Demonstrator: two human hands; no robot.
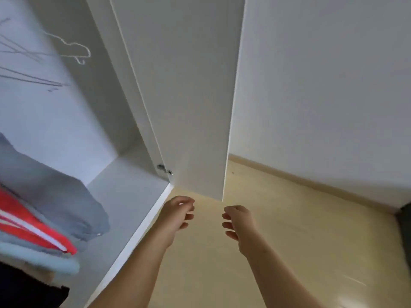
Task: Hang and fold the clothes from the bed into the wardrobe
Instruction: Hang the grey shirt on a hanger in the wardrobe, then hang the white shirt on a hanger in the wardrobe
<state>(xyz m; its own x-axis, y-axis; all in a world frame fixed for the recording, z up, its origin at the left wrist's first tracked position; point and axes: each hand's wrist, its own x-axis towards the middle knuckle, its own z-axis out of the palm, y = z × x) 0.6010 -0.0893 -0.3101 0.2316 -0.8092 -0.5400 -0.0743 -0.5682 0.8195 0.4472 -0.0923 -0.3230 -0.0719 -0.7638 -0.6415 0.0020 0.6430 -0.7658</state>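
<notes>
The white wardrobe (124, 192) stands open on the left. A stack of folded clothes lies on its floor: a grey garment (55, 192) on top, a red and white one (33, 227) under it, then a pale blue one (40, 258) and a black one (29, 290). White wire hangers (75, 50) hang at the upper left. My left hand (178, 216) and my right hand (238, 225) hover over the floor in front of the wardrobe, fingers loosely curled, holding nothing. The bed is out of view.
The open wardrobe door (189, 96) juts out straight ahead, its lower corner just above my hands. White wall (322, 85) on the right meets the light wooden floor (289, 230). A dark object (405, 218) sits at the right edge.
</notes>
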